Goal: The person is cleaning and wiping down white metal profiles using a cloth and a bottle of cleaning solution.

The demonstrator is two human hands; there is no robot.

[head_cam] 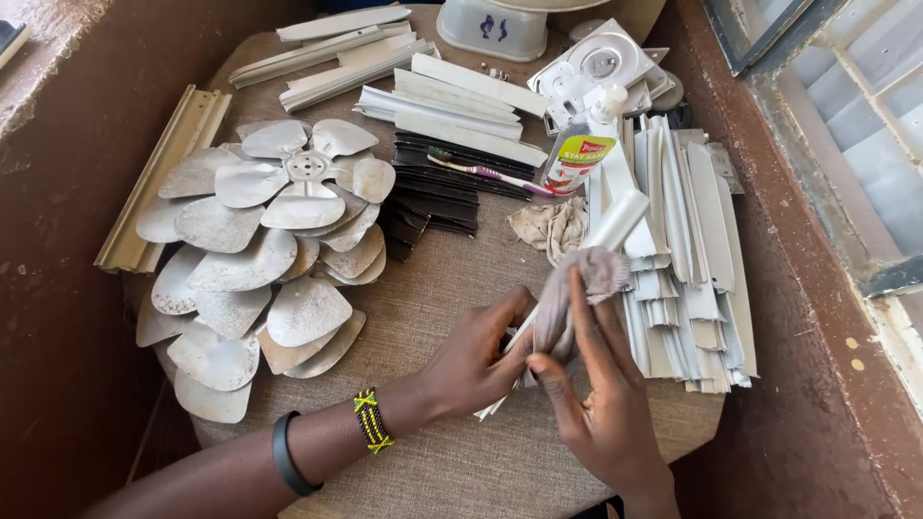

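Wiping a long white plastic slat (615, 223) with a greyish cloth (577, 288), the person is working just in front of the big stack of white slats (692, 240), over the cloth-covered tabletop (452, 461). The right hand (601, 404) is wrapping its fingers (586, 322) closed around the cloth, which is bunched about the slat near its middle. The left hand (476, 360) is pinching the slat's lower end, fingers closed on it, and is wearing a beaded bracelet (372, 421) and a dark band (286, 454) at the wrist. The slat is slanting up and away, its far end reaching toward the squeeze bottle (582, 154) that is lying at the far side of that stack. A crumpled rag (550, 226) is sitting just left of the stack, with a toothbrush (490, 173) resting on a pile of dark slats (437, 187) beyond it. Metal fan blades (264, 250) are lying well to the left. To my eye, the wiping is going best when the left hand is holding the thin slat steady while the cloth is gripping both faces evenly, so the slat is not bending.
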